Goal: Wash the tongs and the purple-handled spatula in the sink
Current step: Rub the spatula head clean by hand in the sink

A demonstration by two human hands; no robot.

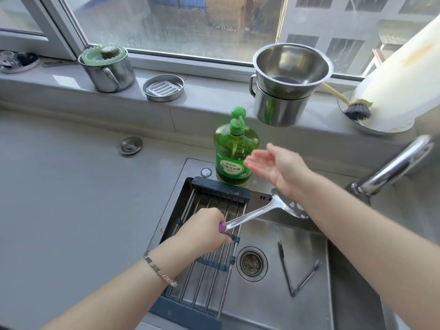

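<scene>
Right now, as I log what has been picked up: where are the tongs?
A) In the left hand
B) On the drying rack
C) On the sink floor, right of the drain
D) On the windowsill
C: the tongs lie untouched on the floor of the sink, right of the drain, while the left hand grips the purple-handled spatula.

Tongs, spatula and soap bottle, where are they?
tongs [286, 267], head view, on its left arm
spatula [252, 214], head view, on the metal shaft
soap bottle [235, 148], head view, on the green body
</scene>
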